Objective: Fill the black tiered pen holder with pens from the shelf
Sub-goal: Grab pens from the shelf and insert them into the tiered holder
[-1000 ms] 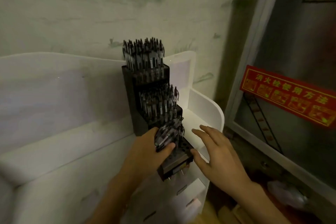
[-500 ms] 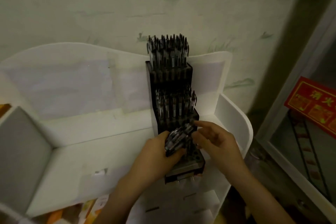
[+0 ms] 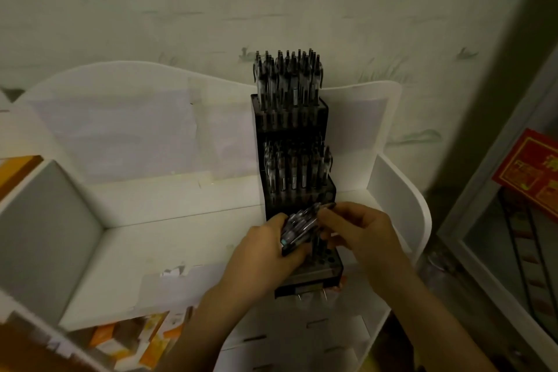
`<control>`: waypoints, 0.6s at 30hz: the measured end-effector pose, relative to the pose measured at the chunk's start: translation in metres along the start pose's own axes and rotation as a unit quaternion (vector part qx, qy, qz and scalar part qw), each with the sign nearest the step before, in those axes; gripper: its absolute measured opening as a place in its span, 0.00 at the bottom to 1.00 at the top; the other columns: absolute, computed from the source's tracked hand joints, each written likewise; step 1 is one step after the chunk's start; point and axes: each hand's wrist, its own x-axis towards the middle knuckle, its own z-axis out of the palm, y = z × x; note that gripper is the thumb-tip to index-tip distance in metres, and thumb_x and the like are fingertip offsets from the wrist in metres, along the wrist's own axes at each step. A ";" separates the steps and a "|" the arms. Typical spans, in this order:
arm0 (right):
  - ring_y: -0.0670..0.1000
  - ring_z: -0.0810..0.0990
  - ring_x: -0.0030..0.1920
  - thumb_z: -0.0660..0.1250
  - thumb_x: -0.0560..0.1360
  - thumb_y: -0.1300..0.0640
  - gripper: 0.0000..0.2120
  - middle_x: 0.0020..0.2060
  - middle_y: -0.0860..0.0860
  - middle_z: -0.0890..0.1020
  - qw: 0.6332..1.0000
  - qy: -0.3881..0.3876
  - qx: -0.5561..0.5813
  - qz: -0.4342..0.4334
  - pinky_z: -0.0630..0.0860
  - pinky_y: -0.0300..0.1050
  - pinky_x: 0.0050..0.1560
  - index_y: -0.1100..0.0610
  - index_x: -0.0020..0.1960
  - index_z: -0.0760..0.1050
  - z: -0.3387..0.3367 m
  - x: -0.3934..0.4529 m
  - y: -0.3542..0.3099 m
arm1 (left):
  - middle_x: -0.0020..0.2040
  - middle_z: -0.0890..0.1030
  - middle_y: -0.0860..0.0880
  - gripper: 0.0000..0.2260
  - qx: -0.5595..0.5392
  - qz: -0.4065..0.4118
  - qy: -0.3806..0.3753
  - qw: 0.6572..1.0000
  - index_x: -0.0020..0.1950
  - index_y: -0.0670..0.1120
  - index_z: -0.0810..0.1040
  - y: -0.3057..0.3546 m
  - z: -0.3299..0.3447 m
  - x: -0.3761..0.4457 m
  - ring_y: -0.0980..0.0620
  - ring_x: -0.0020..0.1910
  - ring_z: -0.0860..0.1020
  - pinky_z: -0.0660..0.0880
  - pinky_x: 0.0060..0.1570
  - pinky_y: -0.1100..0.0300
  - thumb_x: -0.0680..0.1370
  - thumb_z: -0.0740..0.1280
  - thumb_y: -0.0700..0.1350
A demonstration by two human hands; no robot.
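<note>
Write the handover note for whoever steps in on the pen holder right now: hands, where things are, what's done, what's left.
Left hand: grips a bundle of pens just above the lowest tier.
Right hand: fingers pinch at the top end of that bundle, apparently picking one pen out.
Black tiered pen holder: stands on the white shelf, against its back wall.
Done: top tier pens and middle tier pens look full.
Left: the lowest tier still shows open holes; one pen seems to stand in it. Feed in the bundle pen by pen.
</note>
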 end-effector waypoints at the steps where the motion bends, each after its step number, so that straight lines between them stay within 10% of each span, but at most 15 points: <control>1: 0.54 0.83 0.38 0.69 0.75 0.60 0.05 0.39 0.57 0.85 0.999 0.008 0.032 0.006 0.81 0.42 0.38 0.60 0.48 0.82 -0.001 0.001 -0.003 | 0.46 0.82 0.56 0.15 0.004 -0.001 0.002 1.000 0.56 0.52 0.75 -0.001 -0.001 0.000 0.57 0.43 0.80 0.80 0.43 0.55 0.73 0.72 0.55; 6: 0.54 0.85 0.40 0.64 0.78 0.63 0.06 0.39 0.56 0.85 0.990 0.097 0.093 -0.049 0.82 0.42 0.41 0.63 0.48 0.79 -0.023 0.010 -0.024 | 0.43 0.80 0.58 0.13 0.006 -0.018 0.012 1.000 0.54 0.52 0.76 -0.015 -0.010 -0.004 0.62 0.40 0.78 0.75 0.36 0.68 0.74 0.72 0.55; 12: 0.40 0.82 0.40 0.69 0.76 0.57 0.03 0.38 0.45 0.84 0.964 0.103 -0.201 -0.138 0.75 0.28 0.42 0.49 0.47 0.78 -0.025 0.014 0.011 | 0.44 0.81 0.57 0.14 0.008 -0.028 0.029 0.999 0.56 0.52 0.76 -0.024 -0.018 -0.003 0.62 0.40 0.78 0.72 0.34 0.72 0.74 0.71 0.55; 18: 0.38 0.80 0.43 0.68 0.77 0.57 0.06 0.42 0.45 0.83 0.930 0.070 -0.315 -0.177 0.71 0.22 0.44 0.55 0.53 0.79 -0.017 0.026 0.050 | 0.43 0.81 0.57 0.13 0.015 -0.022 0.032 0.999 0.55 0.53 0.75 -0.023 -0.026 0.001 0.61 0.40 0.78 0.70 0.32 0.73 0.74 0.71 0.55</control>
